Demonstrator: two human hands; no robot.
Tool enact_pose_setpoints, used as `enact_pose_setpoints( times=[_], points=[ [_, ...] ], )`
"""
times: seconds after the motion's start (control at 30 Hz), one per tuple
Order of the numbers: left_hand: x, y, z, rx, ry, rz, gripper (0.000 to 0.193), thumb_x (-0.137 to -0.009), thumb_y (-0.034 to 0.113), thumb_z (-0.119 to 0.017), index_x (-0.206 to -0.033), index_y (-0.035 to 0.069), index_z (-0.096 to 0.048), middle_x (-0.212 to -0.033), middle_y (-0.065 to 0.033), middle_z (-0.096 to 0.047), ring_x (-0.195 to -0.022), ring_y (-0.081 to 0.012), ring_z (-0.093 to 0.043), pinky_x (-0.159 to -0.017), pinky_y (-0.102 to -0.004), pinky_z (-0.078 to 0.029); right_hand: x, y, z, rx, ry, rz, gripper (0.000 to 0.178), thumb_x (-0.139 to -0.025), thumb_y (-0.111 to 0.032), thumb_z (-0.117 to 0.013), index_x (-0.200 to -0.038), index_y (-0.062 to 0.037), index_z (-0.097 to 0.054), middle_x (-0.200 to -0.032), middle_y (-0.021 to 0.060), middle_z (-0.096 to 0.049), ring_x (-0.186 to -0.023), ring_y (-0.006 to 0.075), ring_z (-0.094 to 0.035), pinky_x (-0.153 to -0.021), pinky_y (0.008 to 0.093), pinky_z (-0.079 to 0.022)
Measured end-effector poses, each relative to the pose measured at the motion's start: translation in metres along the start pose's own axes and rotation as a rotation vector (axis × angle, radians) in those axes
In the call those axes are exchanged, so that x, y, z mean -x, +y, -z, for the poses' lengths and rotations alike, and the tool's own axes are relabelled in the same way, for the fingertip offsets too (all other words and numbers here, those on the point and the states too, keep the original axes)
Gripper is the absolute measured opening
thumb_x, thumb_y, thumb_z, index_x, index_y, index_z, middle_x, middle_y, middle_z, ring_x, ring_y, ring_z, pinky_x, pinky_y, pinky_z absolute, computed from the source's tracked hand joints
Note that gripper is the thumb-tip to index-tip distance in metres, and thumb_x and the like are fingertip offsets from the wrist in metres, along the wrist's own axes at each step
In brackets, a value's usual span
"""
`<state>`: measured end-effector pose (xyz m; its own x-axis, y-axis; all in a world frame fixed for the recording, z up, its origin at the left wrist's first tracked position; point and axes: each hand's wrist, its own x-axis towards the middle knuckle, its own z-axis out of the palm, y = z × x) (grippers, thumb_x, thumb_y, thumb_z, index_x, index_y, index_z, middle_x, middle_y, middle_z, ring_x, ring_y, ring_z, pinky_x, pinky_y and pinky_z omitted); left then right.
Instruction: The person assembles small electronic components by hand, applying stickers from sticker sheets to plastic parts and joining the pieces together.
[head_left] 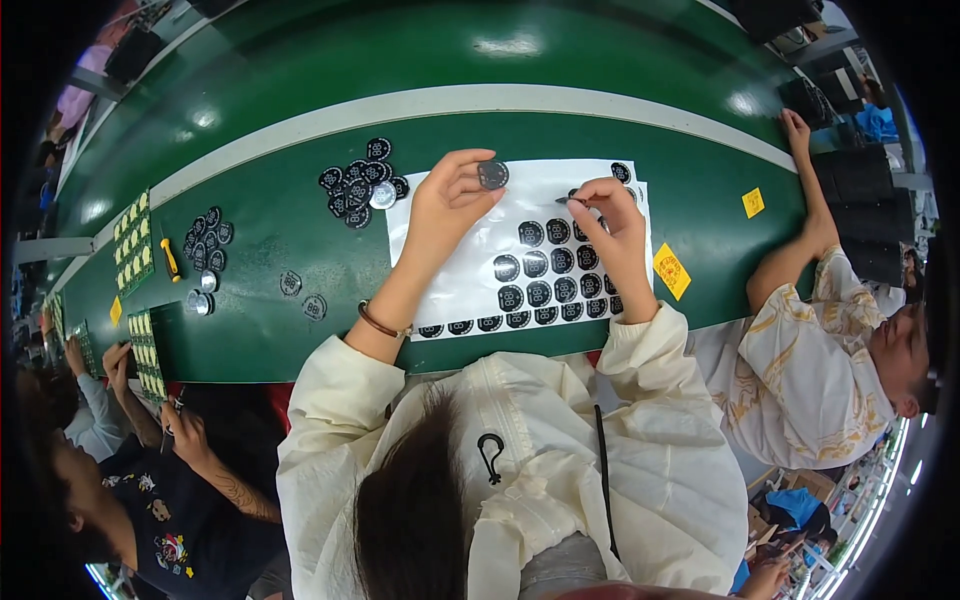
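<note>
My left hand [452, 196] is closed, pinching a round dark disc [493, 175] between thumb and fingers above a white sticker sheet [460, 250]. My right hand [617, 222] is closed as well, over the right part of that sheet. Between its fingertips is a small black piece [566, 199] with a thin pointed end; its exact kind is hard to make out. Rows of round black stickers [539, 292] cover the sheet's lower right, while its upper left is bare white. A heap of round black discs [355, 188] lies just left of the sheet.
Farther left are loose discs [314, 306], another disc pile [207, 238], a yellow-handled screwdriver [169, 260] and green circuit panels [133, 243]. Yellow labels [671, 271] lie on the green table [330, 250] to the right. A person [190, 480] sits on my left, another [810, 350] on my right.
</note>
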<state>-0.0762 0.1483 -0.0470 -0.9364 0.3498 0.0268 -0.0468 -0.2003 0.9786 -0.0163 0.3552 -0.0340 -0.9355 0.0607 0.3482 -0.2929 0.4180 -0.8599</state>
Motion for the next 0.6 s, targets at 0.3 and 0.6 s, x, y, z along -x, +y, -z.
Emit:
enact_pose_setpoints(
  times=[0.3,0.6],
  points=[
    [0.007,0.010,-0.003,0.053,-0.089,0.031,0.041,-0.077,-0.011,-0.062,-0.115,0.000,-0.049,-0.103,-0.0087,-0.062,-0.096,-0.0148,-0.062,-0.085,-0.0260,-0.051,-0.034,-0.036,-0.021,-0.481,-0.120,-0.219,0.019,-0.077,0.000,-0.071,-0.093,-0.0001,-0.060,-0.087,0.0030,-0.061,-0.081,0.0081,-0.059,-0.074,0.0210,-0.047],
    [0.007,0.011,-0.008,-0.047,-0.064,-0.049,0.036,-0.075,-0.008,-0.065,-0.108,0.001,-0.052,-0.099,-0.0096,-0.065,-0.093,-0.0161,-0.064,-0.084,-0.0277,-0.052,-0.030,-0.025,-0.036,-0.471,-0.057,-0.233,0.015,-0.075,0.001,-0.073,-0.086,0.0002,-0.062,-0.084,0.0064,-0.066,-0.076,0.0107,-0.063,-0.069,0.0223,-0.050]
  ],
)
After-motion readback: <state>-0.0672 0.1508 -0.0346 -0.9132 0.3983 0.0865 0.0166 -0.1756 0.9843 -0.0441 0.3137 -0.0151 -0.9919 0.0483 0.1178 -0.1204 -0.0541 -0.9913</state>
